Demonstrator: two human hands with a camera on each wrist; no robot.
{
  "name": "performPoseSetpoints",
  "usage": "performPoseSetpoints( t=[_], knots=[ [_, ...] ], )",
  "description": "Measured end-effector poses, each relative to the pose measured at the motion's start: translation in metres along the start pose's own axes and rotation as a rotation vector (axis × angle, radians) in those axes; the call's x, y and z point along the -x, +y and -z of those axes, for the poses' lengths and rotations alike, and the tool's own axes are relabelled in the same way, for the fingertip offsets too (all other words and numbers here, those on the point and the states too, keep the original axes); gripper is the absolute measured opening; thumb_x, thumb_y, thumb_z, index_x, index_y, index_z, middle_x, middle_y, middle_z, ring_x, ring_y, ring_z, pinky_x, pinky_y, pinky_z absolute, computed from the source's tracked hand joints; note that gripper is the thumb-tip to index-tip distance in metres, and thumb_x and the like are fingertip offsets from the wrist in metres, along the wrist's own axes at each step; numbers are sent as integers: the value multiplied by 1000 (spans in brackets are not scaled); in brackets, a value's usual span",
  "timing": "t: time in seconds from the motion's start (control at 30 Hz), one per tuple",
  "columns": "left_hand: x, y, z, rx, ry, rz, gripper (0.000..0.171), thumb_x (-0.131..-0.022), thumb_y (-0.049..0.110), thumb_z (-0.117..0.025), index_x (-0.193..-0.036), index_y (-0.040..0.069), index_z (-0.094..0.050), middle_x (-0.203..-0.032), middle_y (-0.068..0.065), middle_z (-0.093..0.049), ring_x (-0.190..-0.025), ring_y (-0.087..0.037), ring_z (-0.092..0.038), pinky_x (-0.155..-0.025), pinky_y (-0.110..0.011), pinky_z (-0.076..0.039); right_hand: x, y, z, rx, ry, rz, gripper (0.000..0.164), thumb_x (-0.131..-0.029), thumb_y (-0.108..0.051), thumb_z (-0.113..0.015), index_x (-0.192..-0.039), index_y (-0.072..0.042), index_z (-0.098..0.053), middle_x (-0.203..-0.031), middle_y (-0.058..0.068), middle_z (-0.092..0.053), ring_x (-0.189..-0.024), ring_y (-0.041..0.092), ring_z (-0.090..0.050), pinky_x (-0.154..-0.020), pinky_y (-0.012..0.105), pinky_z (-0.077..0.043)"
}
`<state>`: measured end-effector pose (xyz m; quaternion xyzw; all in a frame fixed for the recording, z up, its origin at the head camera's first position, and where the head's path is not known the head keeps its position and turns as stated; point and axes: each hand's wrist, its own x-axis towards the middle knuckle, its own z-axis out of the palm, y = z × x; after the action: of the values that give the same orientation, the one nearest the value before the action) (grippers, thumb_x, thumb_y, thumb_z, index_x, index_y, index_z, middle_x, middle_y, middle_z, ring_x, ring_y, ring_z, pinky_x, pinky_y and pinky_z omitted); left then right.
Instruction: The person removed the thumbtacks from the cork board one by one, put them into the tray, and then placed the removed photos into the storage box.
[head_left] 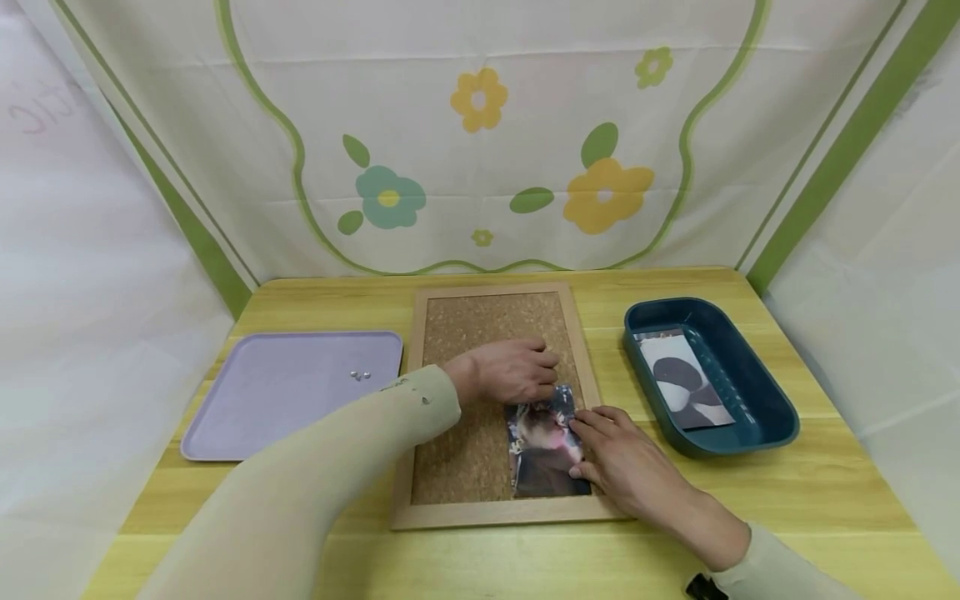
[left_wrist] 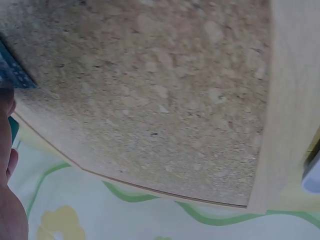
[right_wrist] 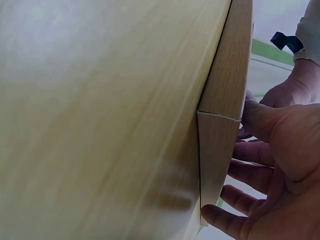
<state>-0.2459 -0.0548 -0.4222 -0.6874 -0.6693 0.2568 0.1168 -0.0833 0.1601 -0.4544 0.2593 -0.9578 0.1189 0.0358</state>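
Observation:
A cork board (head_left: 465,467) with a light wooden frame lies on the table. On its lower right part lies a dark photo (head_left: 547,467) with a pinkish, blurred subject. My left hand (head_left: 517,371) is at the photo's top edge with bent fingers; what its fingertips hold or press is hidden. In the left wrist view, fingers of this hand (left_wrist: 7,160) touch near a blue photo corner (left_wrist: 17,75). My right hand (head_left: 630,462) rests at the photo's right edge, thumb and fingertips on it. The right wrist view shows this hand (right_wrist: 280,170) spread beside the wooden frame (right_wrist: 217,160).
To the left lies a lavender tray (head_left: 292,375) holding several small metallic pieces (head_left: 360,375). A dark teal bin (head_left: 750,379) stands at the right with printed photos (head_left: 686,383) inside. A flowered cloth (head_left: 480,167) hangs behind the table.

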Motion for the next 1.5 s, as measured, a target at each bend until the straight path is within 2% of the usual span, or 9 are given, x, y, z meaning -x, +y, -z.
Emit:
performPoseSetpoints(
  t=[0.13,0.37,0.9,1.5],
  knots=[
    [2,-2,-4,16,35,-15,34,-114,35,-36,-118,24,-67,-114,8,-67,-103,-17,-53,-90,-36,-43,1,1,0,-3,-6,-9,62,-93,-39,-79,-138,1,-67,-143,18,-65,-134,41,-56,-109,53,-50],
    [3,-6,-7,22,92,-37,29,-112,36,-40,-116,26,-68,-111,8,-65,-99,-18,-50,-87,-35,-41,1,0,1,-4,-9,-17,61,-94,-39,-79,-138,1,-67,-143,18,-65,-134,41,-56,-109,53,-50],
    [8,-5,-15,69,204,-20,30,-110,34,-44,-110,25,-73,-109,6,-65,-99,-18,-52,-87,-35,-46,1,0,2,-12,9,-4,62,-93,-40,-79,-137,2,-68,-142,18,-66,-133,40,-56,-109,52,-51],
    [5,-4,-5,20,73,-4,31,-112,35,-41,-113,26,-70,-114,8,-64,-103,-17,-52,-91,-35,-44,2,0,1,-24,17,4,62,-93,-38,-80,-137,3,-67,-142,18,-66,-133,41,-56,-109,53,-50]
  ],
)
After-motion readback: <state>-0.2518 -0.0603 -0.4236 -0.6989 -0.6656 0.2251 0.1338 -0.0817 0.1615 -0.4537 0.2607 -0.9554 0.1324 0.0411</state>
